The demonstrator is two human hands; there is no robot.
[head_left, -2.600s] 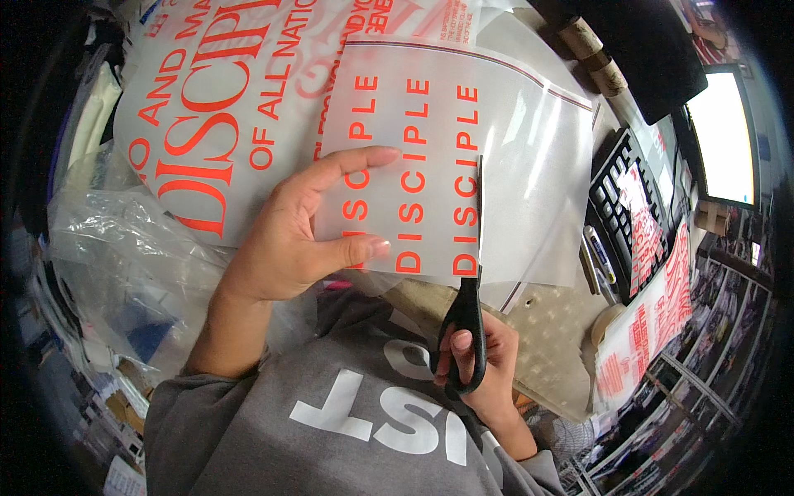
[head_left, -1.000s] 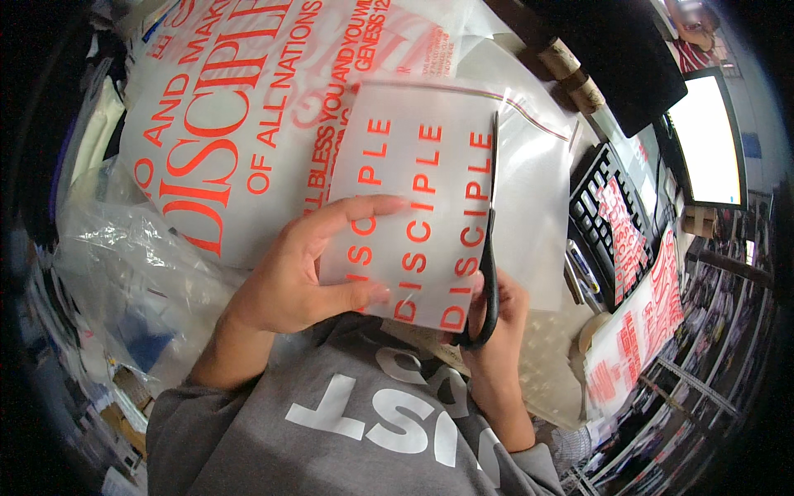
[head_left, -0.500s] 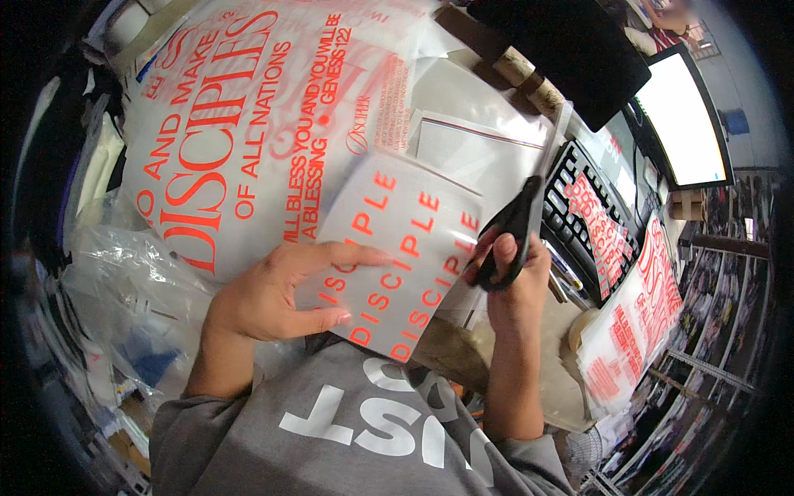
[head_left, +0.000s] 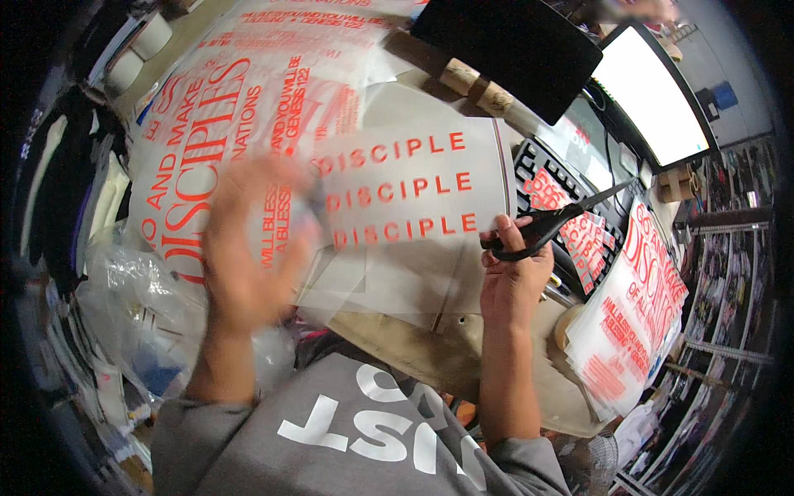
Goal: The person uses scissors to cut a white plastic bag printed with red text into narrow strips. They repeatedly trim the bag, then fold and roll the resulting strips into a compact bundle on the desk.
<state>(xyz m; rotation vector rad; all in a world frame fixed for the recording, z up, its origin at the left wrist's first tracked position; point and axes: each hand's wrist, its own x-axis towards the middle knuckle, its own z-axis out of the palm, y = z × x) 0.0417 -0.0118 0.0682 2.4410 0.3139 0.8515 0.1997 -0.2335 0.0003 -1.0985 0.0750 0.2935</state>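
Note:
In my right hand (head_left: 517, 277) is a pair of black-handled scissors (head_left: 558, 221), its blades pointing up and right over the keyboard. The thumb of that hand lies at the lower right corner of a translucent film sheet (head_left: 405, 236) printed with 3 rows of red letters. Whether the thumb grips that corner, I cannot tell. Smeared by motion, my left hand (head_left: 252, 240) is at the left edge of this sheet, over large printed films (head_left: 190, 178) with red lettering. Its fingers are too blurred to read.
A black keyboard (head_left: 538, 161), partly covered by red-lettered pieces (head_left: 579, 240), stands beneath a lit monitor (head_left: 653, 95). Printed sheets (head_left: 633, 322) are stacked at the right. Clear plastic (head_left: 136, 310) lies left, a black panel (head_left: 504, 50) and cardboard tube (head_left: 475, 83) at the back.
The small printed sheet has turned so its rows run nearly level, and it lies farther from my body. My left hand has shifted left off its face. The scissors have swung from upright toward the right.

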